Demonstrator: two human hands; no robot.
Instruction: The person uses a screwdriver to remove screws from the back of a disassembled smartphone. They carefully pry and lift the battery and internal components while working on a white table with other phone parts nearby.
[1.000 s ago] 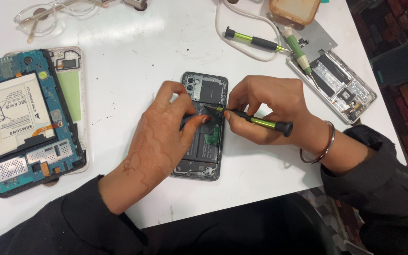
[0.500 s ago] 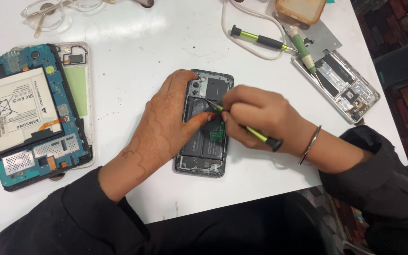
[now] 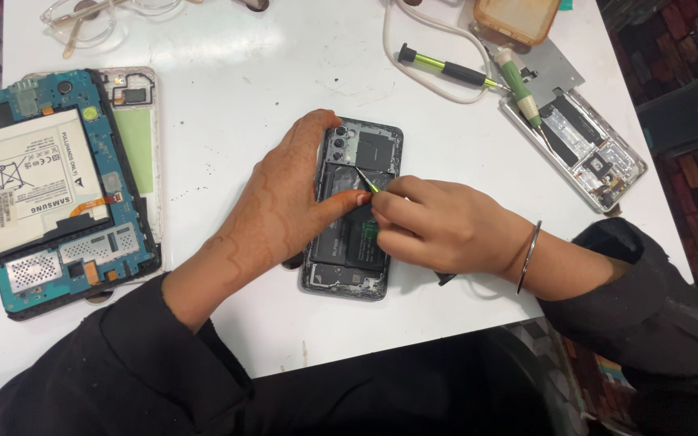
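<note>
An opened dark phone [image 3: 359,153] with its back cover off lies in the middle of the white table [image 3: 244,105]. My left hand [image 3: 284,198] rests on the phone's left edge and holds it down, thumb across the battery. My right hand [image 3: 438,226] grips a green-and-black screwdriver [image 3: 367,181], whose thin tip touches the phone's inside just below the camera block. Most of the screwdriver's handle is hidden under my fingers; its black end shows below my wrist.
An opened tablet [image 3: 58,186] with a white battery lies at the left. At the back right lie another opened phone [image 3: 587,149], two screwdrivers [image 3: 446,69], a white cable and an amber case [image 3: 519,16]. Glasses [image 3: 82,20] sit at the back left.
My right hand has turned so the screwdriver's handle is now hidden under it, with the tip still at the phone's upper middle. My left hand stays on the phone.
</note>
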